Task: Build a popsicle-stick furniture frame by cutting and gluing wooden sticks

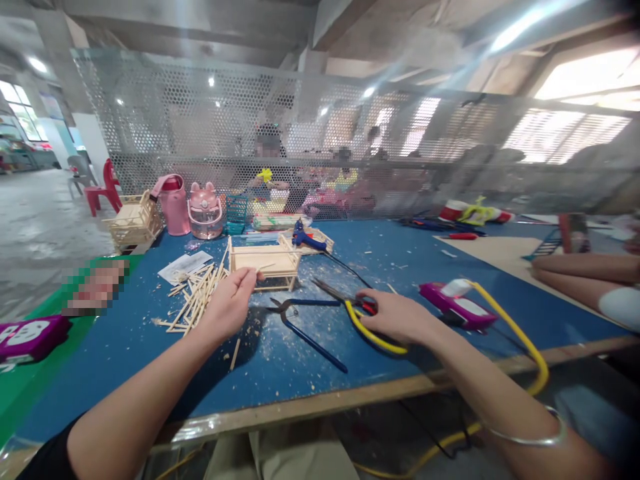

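Observation:
My left hand (231, 303) is closed in a pinch on a thin wooden stick (265, 267), its pale tip showing past the fingers. Right behind it stands a small wooden stick frame (270, 261) with a flat panel. My right hand (395, 316) grips yellow-handled pliers (336, 291), whose dark jaws point to the far left. Blue-handled nippers (314, 345) lie spread on the table between my hands. Beside my left hand is a loose pile of wooden sticks (200, 300), partly hidden by the wrist. A single stick (235, 354) lies nearer the front edge.
A blue glue gun (306, 239) rests behind the frame. Pink bottles (174, 205) stand at the back left, before a perforated metal screen (200, 133). On the right are a purple power strip (457, 307) with a yellow cable (510, 327) and another person's arm (570, 273).

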The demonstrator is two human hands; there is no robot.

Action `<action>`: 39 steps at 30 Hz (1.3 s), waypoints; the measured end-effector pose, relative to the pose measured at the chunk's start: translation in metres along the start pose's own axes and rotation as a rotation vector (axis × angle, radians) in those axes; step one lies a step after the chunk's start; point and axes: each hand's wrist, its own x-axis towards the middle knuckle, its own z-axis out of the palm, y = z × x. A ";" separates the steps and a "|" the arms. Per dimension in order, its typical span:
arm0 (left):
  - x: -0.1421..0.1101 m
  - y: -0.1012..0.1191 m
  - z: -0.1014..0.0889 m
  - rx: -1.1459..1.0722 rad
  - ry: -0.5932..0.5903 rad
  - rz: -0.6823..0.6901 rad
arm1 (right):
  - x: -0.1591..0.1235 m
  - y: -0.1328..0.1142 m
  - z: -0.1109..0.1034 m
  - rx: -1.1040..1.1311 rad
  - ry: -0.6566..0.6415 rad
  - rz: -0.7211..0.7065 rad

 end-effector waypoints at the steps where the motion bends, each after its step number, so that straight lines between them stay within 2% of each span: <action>1: 0.000 0.000 0.000 -0.010 0.000 -0.003 | -0.001 0.004 -0.001 0.003 0.003 -0.003; 5: 0.002 0.000 0.001 -0.080 0.023 -0.049 | -0.010 0.017 -0.008 0.048 0.113 0.010; 7: 0.002 0.001 0.001 -0.136 0.037 -0.093 | -0.021 0.014 -0.011 0.203 0.189 -0.008; 8: 0.002 0.001 0.001 -0.181 0.040 -0.117 | -0.028 0.010 -0.011 0.351 0.190 -0.045; 9: 0.002 0.003 0.002 -0.237 0.045 -0.139 | -0.036 0.003 -0.010 0.546 0.146 -0.119; 11: 0.002 0.006 0.002 -0.370 0.047 -0.167 | -0.052 -0.018 -0.007 0.975 -0.044 -0.270; 13: 0.001 0.009 0.002 -0.470 0.041 -0.156 | -0.067 -0.044 -0.002 1.211 -0.226 -0.376; 15: 0.000 0.011 0.003 -0.488 0.037 -0.123 | -0.075 -0.068 0.000 1.239 -0.292 -0.393; 17: -0.001 0.012 0.003 -0.448 0.028 -0.092 | -0.077 -0.087 0.001 1.201 -0.266 -0.423; 21: -0.002 0.009 0.003 -0.414 0.001 -0.031 | -0.070 -0.106 0.009 1.213 -0.228 -0.405; 28: -0.002 0.006 0.005 -0.546 -0.030 -0.009 | -0.064 -0.111 0.024 1.323 -0.392 -0.458; 33: 0.001 0.005 0.004 -0.632 0.050 -0.051 | -0.071 -0.109 0.021 1.359 -0.389 -0.408; 39: 0.002 0.001 0.002 -0.532 0.076 -0.016 | -0.077 -0.108 0.023 1.293 -0.375 -0.430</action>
